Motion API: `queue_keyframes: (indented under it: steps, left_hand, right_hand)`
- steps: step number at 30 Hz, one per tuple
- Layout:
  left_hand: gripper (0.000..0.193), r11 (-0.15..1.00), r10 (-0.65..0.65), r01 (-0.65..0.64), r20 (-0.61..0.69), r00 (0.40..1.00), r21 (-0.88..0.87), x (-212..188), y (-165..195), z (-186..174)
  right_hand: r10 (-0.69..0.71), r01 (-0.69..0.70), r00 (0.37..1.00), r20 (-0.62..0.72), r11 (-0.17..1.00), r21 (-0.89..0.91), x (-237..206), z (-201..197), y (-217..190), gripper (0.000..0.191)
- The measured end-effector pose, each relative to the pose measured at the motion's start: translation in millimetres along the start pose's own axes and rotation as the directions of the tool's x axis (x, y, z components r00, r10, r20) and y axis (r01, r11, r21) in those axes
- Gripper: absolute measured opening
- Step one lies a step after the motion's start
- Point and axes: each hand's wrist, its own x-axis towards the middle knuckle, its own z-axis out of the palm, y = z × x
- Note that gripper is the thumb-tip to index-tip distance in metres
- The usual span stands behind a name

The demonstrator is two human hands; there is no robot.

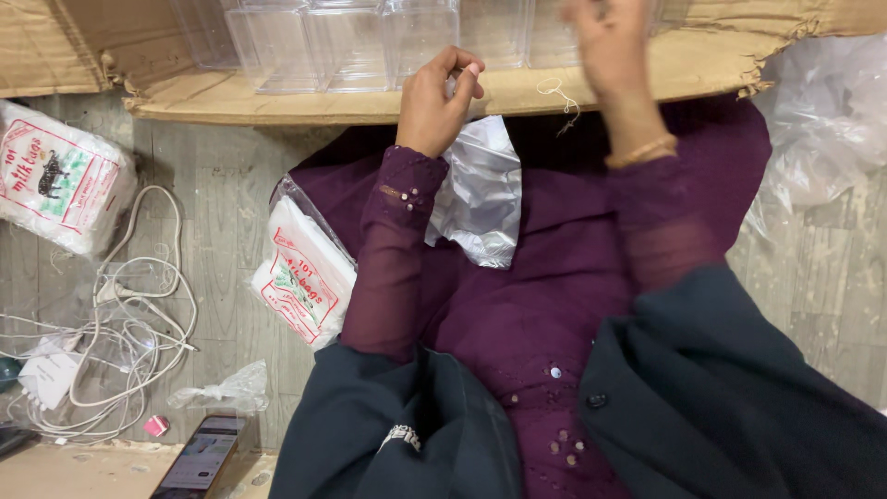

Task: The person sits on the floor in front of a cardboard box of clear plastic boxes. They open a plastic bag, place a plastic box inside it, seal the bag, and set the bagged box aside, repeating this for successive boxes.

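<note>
Left hand (439,102) raised over the near edge of the cardboard sheet (305,103), thumb and fingers pinched on the top of a thin plastic bag (482,194). Bag is silvery-clear, crinkled, limp; hangs from the pinch down over the lap of the purple garment (545,305), lower end crumpled in folds. Right hand (610,46) higher, over the same cardboard edge toward its right end, motion-blurred; whether it grips anything cannot be told. A gold bangle (642,151) sits on that wrist; a loose bit of pale thread (560,95) lies on the cardboard just left of it. Further back on the cardboard, a row of clear plastic boxes (342,46), upright, side by side. On the floor left of the lap, a packet of bags (305,277), white with red and green print, touching the garment; a second, similar packet (60,180) near the left edge. White cables (129,314) tangled between them; a phone (199,457) lower left. Crumpled clear plastic (822,120) at far right.
</note>
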Motion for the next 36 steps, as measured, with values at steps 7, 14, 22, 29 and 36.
queue_keyframes:
  steps: [7,14,22,29,36]
  left_hand:
    - [0.018,0.999,0.024,-0.023,0.025,0.999,-0.037,4,-8,-4]
    - [0.019,1.0,-0.018,0.018,0.044,0.999,-0.007,4,-8,0]
    - [0.019,0.998,-0.063,0.062,0.056,0.996,0.004,3,-7,-1]
    - [0.02,0.998,-0.052,0.051,0.052,0.997,0.021,2,-9,-1]
    - [0.02,0.999,-0.05,0.05,0.05,0.998,0.005,1,-10,0]
  right_hand:
    - [0.186,-0.273,0.889,0.418,0.948,0.161,-4,41,-7,0.022]
    - [0.169,-0.272,0.92,0.352,0.924,0.267,-9,32,-9,0.021]
    - [0.128,-0.216,0.931,0.341,0.948,0.234,-13,35,-10,0.021]
    - [0.116,-0.202,0.932,0.343,0.953,0.225,-14,35,-10,0.02]
    - [0.116,-0.195,0.934,0.337,0.958,0.212,-15,36,-10,0.02]
